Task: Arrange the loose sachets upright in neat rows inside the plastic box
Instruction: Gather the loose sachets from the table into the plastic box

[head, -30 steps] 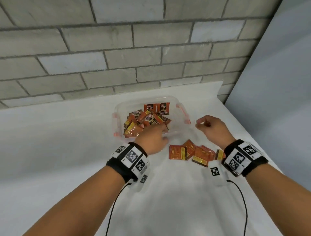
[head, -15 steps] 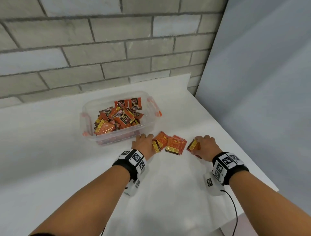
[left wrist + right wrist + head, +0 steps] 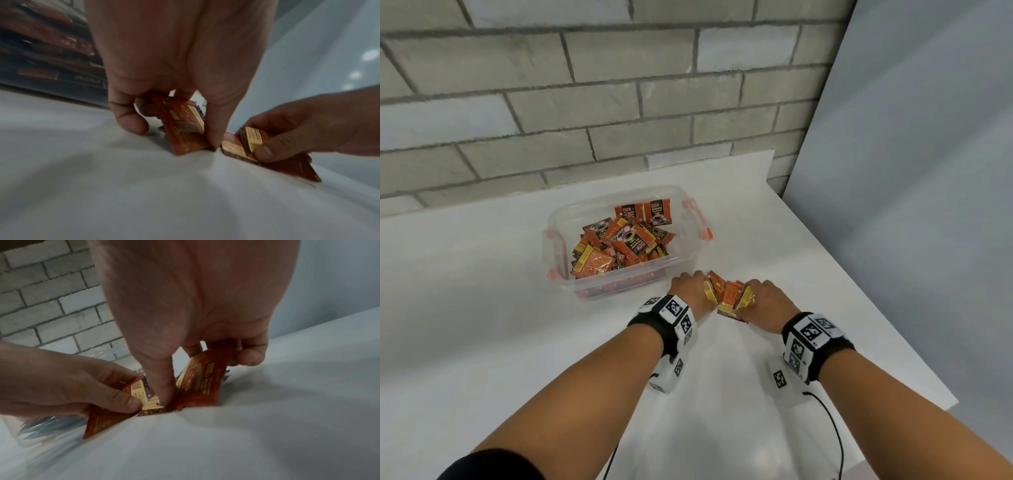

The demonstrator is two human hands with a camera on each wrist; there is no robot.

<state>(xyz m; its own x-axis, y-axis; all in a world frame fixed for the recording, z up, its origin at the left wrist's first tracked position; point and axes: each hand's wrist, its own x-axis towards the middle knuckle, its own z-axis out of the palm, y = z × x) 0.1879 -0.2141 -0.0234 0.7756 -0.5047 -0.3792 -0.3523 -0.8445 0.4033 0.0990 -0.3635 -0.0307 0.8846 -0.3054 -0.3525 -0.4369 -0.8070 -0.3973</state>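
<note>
A clear plastic box [image 3: 585,209] with orange clips holds a jumbled heap of orange sachets [image 3: 619,243]; two stand upright at its back wall. Just in front of the box, a small bunch of loose sachets [image 3: 727,294] stands tilted on edge on the white table, squeezed between both hands. My left hand [image 3: 695,284] grips the bunch from the left, thumb and fingers curled round a sachet [image 3: 185,129]. From the right, my right hand [image 3: 760,294] pinches another sachet [image 3: 203,382]. The fingertips are hidden behind the sachets in the head view.
A grey brick wall [image 3: 585,102] runs behind the box and a plain grey panel [image 3: 911,171] stands on the right. The white table [image 3: 482,325] ends at an edge [image 3: 914,346] close to my right wrist. Cables hang from both wrist bands.
My left hand left the box and my right hand came down; both closed in on the spread sachets and pushed them into one tight bunch. The camera view swung right.
</note>
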